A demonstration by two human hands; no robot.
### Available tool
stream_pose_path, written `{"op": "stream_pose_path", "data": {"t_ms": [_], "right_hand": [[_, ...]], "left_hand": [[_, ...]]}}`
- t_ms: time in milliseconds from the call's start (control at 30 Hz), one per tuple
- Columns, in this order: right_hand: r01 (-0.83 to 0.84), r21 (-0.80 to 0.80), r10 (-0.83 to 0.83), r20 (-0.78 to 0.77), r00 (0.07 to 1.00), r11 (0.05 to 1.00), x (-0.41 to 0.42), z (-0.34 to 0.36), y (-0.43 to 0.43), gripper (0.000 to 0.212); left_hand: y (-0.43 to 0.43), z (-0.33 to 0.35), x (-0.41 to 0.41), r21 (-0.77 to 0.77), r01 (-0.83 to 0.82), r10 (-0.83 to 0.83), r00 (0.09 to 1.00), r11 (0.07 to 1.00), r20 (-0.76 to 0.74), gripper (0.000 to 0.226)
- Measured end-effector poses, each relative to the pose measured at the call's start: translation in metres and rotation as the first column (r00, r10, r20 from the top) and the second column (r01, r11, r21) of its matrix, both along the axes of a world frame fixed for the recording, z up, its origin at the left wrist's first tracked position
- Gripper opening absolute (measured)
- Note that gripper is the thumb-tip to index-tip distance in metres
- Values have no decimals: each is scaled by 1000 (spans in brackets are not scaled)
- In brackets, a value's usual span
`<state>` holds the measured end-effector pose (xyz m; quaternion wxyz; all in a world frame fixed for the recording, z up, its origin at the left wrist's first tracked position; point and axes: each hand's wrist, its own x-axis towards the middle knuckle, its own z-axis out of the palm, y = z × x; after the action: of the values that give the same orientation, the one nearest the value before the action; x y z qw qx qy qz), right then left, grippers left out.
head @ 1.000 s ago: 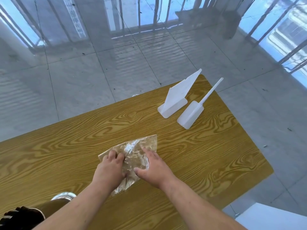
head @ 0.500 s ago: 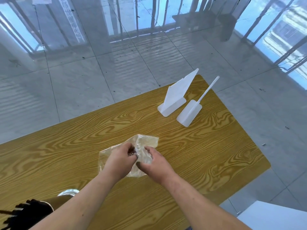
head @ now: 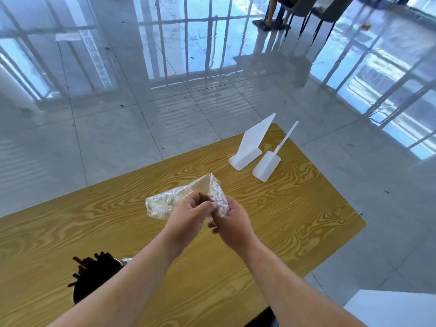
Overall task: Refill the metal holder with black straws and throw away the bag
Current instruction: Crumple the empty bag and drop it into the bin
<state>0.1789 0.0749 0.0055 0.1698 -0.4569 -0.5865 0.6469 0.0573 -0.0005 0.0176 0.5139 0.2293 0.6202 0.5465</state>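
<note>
At the centre of the frame, the left hand point(head: 188, 214) and right hand point(head: 232, 219) both pinch the crumpled clear bag point(head: 169, 201) above the wooden surface point(head: 283, 220). Black straws point(head: 94, 272) fill the holder at lower left, its metal mostly hidden.

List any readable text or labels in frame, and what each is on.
None readable.
Floor reflection: a strip of characters, too blurred to read.
White stick: a small coloured mark, too small to read.
Bag, white stand: no print visible.
</note>
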Motion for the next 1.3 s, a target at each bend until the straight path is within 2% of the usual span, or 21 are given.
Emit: {"op": "stream_pose_path", "data": {"t_ms": [100,167,233,300,400,500,600,700,867,933,1067,1200,1233,1300], "right_hand": [[60,51,-60,9,998,997,2,21,-15,20],[101,47,-101,-14,995,994,5,36,-25,25],[127,42,-125,-41,991,991,10,53,-36,27],[120,79,-116,-61,991,990,15,67,-47,28],[106,145,-87,-129,988,984,24,87,-65,36],[89,158,-62,-169,984,984,35,104,-80,31],[86,201,-56,-152,987,976,50,115,-89,29],[68,285,-48,-76,996,956,67,122,-92,33],[104,268,-80,-98,992,958,94,126,-96,31],[121,258,-94,-116,989,959,104,126,-95,31],[217,252,-191,-122,974,943,130,123,-87,38],[403,160,-364,-223,904,901,174,119,-72,85],[408,162,-370,-219,903,899,186,119,-68,88],[389,178,-348,-225,910,904,209,118,-62,77]], "left_hand": [[-22,12,-3,-54,-82,66,968,995,-241,51],[-36,18,-7,-111,-150,92,909,982,-407,68],[-47,26,-12,-140,-177,88,868,974,-489,93],[-54,39,-13,-113,-125,65,900,986,-430,113],[-63,59,-5,-42,71,-79,971,997,-228,121],[-70,77,12,37,239,-233,964,970,-126,118],[-70,88,33,140,295,-288,955,945,-70,99],[-70,99,51,203,255,-241,966,945,-92,79],[-59,108,72,231,242,-200,962,943,-188,37],[-52,109,81,237,237,-200,965,942,-168,27],[-33,108,101,275,193,-194,981,942,-24,38],[-12,105,127,288,175,-220,967,941,131,47],[-7,103,136,290,194,-243,959,937,145,45],[1,100,156,280,226,-280,945,933,170,44]]}}
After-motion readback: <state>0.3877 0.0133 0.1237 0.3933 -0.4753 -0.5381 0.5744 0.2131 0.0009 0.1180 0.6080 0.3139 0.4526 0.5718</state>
